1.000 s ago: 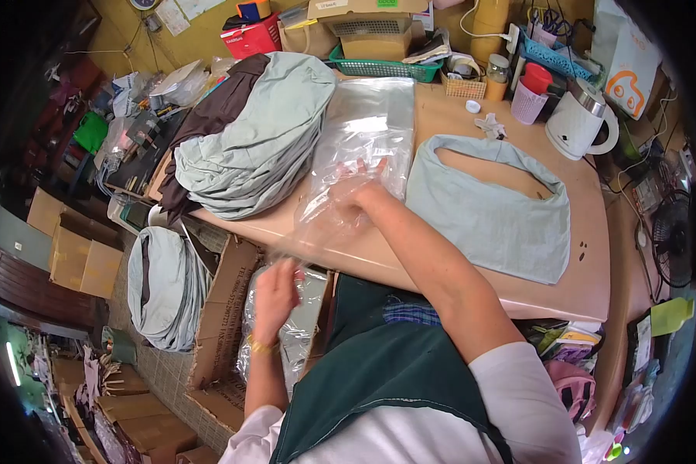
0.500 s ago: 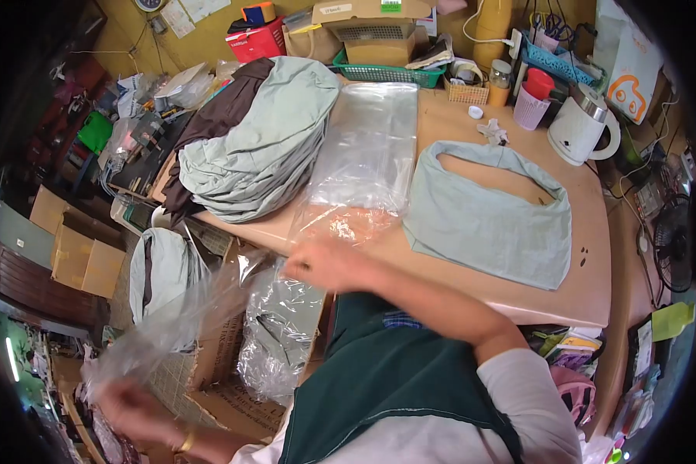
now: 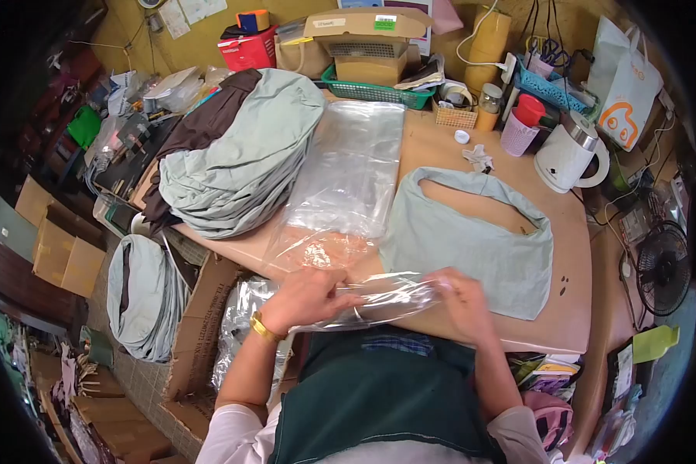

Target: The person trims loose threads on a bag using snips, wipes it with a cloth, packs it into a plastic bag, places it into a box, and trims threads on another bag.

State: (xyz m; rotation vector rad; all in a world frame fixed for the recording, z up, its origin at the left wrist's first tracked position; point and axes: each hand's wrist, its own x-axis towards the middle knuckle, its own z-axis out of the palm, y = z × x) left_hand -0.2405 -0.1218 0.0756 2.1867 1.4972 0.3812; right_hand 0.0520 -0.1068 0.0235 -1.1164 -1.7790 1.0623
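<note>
A clear plastic bag (image 3: 394, 296) stretches between my two hands at the table's front edge. My left hand (image 3: 311, 298), with a gold band on its wrist, is closed on the bag's left part. At the other end, my right hand (image 3: 464, 303) grips the bag's edge and is slightly blurred. Just beyond lies a light grey-green cloth bag (image 3: 464, 259), flat, with a wide handle loop. A stack of clear plastic bags (image 3: 348, 166) lies ahead of my left hand. To its left is a large pile of grey-green cloth bags (image 3: 240, 170).
An open cardboard box (image 3: 197, 332) with plastic-wrapped items stands below the table edge at left. More folded cloth (image 3: 143, 298) hangs beside it. A white electric kettle (image 3: 568, 155), a pink cup (image 3: 517, 135) and a green basket (image 3: 379, 93) stand at the back.
My left hand has come up from the lower left to the table edge with the plastic bag. My right hand has moved right, and the bag now spans between both hands.
</note>
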